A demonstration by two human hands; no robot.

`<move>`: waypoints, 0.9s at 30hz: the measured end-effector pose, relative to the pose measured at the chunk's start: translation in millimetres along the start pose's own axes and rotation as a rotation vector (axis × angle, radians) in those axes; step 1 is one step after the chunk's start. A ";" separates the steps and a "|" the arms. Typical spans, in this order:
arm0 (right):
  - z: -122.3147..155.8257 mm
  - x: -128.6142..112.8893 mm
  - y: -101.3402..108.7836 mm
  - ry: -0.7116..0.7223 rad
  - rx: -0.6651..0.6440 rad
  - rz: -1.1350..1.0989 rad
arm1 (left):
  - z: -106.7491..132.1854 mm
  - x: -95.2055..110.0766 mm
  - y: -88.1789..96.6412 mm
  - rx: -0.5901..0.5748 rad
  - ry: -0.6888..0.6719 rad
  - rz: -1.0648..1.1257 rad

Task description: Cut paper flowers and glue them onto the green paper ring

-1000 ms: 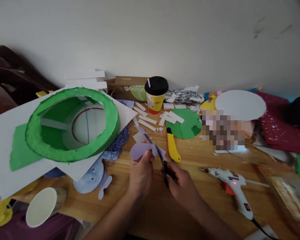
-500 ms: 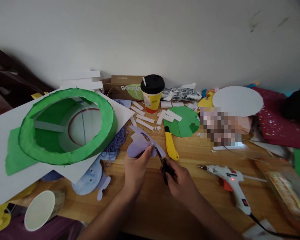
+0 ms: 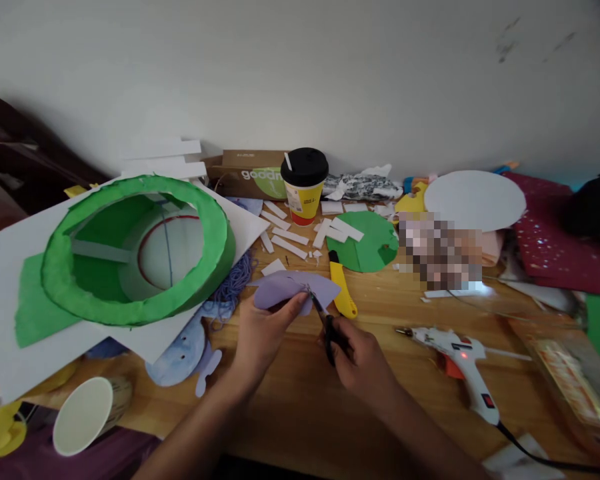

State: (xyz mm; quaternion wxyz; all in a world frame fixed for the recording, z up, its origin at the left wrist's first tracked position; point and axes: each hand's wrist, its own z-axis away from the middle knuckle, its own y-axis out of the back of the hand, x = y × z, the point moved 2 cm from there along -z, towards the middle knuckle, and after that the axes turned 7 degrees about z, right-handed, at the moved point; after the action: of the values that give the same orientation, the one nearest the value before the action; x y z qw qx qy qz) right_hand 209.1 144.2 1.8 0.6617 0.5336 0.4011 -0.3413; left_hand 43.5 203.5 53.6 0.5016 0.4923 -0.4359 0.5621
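Between thumb and fingers, my left hand (image 3: 265, 337) pinches a piece of purple paper (image 3: 280, 287) above the wooden table. My right hand (image 3: 363, 357) is wrapped round the black handles of a pair of scissors (image 3: 325, 327). The scissor blades point up and left and meet the paper just beyond my left thumb. A flap of the paper stretches right, in front of the yellow utility knife (image 3: 343, 287) lying behind it. White paper strips (image 3: 290, 243) and a green paper disc (image 3: 365, 243) lie farther back.
A large green paper-covered ring (image 3: 217, 267) stands on white board (image 3: 145, 340) at left. A lidded coffee cup (image 3: 306, 190) stands at the back. On the right lies a glue gun (image 3: 460, 350) with a lit red light. A white paper cup (image 3: 87, 417) is at front left.
The purple paper has turned in my left hand, and its right-hand flap now lies flatter and reaches farther right. My left hand has shifted slightly left; the scissors stay nearly in place.
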 end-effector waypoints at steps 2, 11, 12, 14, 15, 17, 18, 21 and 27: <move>0.3 1.5 -0.8 -0.006 0.019 0.038 | -1.7 0.7 2.5 -0.007 0.011 -0.005; -1.2 5.7 -1.4 -0.025 0.237 -0.203 | -9.0 -14.3 10.1 -0.049 0.068 0.075; 0.1 5.4 -1.6 -0.010 0.272 -0.243 | -8.8 -17.3 11.3 -0.057 0.098 0.085; 3.1 4.7 -3.0 0.026 0.315 -0.287 | -7.3 -21.5 13.4 -0.079 0.144 0.067; 4.4 4.2 -4.1 0.051 0.326 -0.293 | -6.0 -22.3 13.7 -0.104 0.156 0.031; 6.0 3.1 -6.4 0.127 0.348 -0.276 | -2.2 -22.2 12.4 -0.187 0.175 -0.063; 6.2 2.5 -7.4 0.174 0.367 -0.252 | 0.1 -21.8 10.9 -0.232 0.184 -0.100; 5.6 1.1 -10.0 0.320 0.434 -0.126 | 6.9 -23.1 5.5 -0.293 0.208 -0.173; 8.0 1.2 -14.9 0.299 0.361 0.028 | 11.5 -36.3 0.4 -0.308 0.188 -0.303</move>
State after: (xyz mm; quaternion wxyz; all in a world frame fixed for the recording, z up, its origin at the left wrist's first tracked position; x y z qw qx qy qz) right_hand 197.9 133.3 -4.9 0.4933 0.6935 0.4198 -0.3154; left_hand 44.9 187.3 19.1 0.6877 0.4153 -0.3890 0.4509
